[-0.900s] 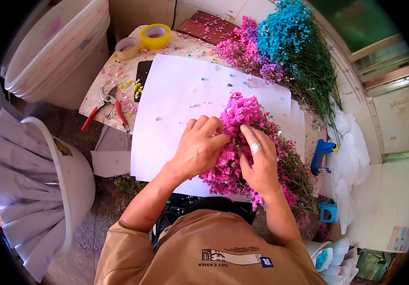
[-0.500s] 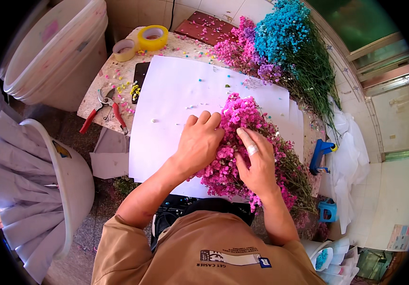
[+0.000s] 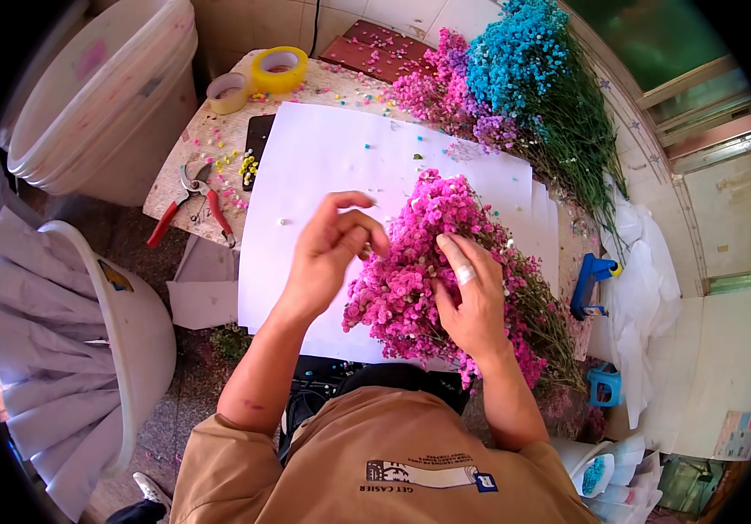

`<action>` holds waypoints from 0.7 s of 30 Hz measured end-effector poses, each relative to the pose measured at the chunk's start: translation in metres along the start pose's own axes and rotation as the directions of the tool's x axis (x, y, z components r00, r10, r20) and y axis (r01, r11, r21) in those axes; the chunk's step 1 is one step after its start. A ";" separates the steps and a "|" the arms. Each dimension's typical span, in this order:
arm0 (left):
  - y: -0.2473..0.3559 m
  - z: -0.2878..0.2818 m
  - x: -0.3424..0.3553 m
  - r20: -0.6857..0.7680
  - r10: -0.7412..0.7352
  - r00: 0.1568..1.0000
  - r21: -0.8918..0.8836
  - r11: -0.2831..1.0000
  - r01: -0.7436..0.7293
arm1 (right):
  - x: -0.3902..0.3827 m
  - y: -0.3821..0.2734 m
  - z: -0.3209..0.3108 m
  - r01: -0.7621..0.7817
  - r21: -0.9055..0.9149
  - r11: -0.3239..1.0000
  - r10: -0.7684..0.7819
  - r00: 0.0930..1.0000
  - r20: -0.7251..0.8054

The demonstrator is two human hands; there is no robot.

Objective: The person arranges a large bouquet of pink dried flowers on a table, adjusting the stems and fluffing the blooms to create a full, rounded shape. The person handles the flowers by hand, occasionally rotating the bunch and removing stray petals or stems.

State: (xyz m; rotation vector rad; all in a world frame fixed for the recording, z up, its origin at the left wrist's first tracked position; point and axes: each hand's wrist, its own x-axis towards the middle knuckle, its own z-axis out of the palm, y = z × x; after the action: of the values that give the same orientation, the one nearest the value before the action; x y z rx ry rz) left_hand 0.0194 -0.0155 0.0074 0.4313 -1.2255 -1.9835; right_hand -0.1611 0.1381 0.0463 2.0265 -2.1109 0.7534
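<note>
Head view. A bunch of magenta dried flowers (image 3: pixel 428 262) is seen lying on a large white paper sheet (image 3: pixel 323 175), which is spread over the worktop (image 3: pixel 210 148). The stems of the bunch run toward the lower right, past the sheet's edge.

The right hand (image 3: pixel 471 297) is laid flat on the middle of the bunch, its fingers (image 3: pixel 458 262) extended and held close together, pressing on the blossoms. A pale strip is wrapped round one of those fingers.

The left hand (image 3: pixel 332 253) is held just left of the bunch, slightly raised over the sheet. Its fingers (image 3: pixel 362 231) are curled inward with the tips drawn together at the bunch's left edge; whether a sprig is pinched between them cannot be told.

At the far right of the worktop, further bunches are stacked: blue flowers (image 3: pixel 524 61) and pink-purple flowers (image 3: pixel 441 87), well apart from the hands. Red-handled pruners (image 3: pixel 192 205) lie at the worktop's left edge. A yellow tape roll (image 3: pixel 279 70) and a smaller beige tape roll (image 3: pixel 227 92) stand at the far left corner. Small coloured blossoms are scattered between them.

A white bucket (image 3: pixel 105 96) is noted at upper left, and a paper-lined bin (image 3: pixel 79 341) at lower left. A blue object (image 3: pixel 592 284) sits to the right of the stems.
</note>
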 end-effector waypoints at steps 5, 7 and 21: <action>0.000 0.031 0.001 0.247 0.124 0.961 0.567 0.786 -0.247 | 0.013 0.002 -0.002 0.011 -0.025 1.000 -0.011 1.000 -0.022; -0.008 0.037 -0.004 0.297 0.126 0.946 0.705 0.640 -0.307 | 0.018 0.009 -0.003 0.039 -0.096 0.995 -0.041 0.999 -0.021; -0.014 0.052 0.022 0.175 0.291 0.941 0.829 0.472 -0.300 | 0.030 0.046 0.003 -0.044 0.007 0.999 0.045 0.992 -0.118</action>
State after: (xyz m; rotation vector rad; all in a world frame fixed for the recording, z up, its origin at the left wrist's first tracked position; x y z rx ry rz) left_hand -0.0334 0.0035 0.0229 0.6158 -2.0945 -0.9467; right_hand -0.2078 0.1088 0.0439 1.8922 -2.0968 0.8630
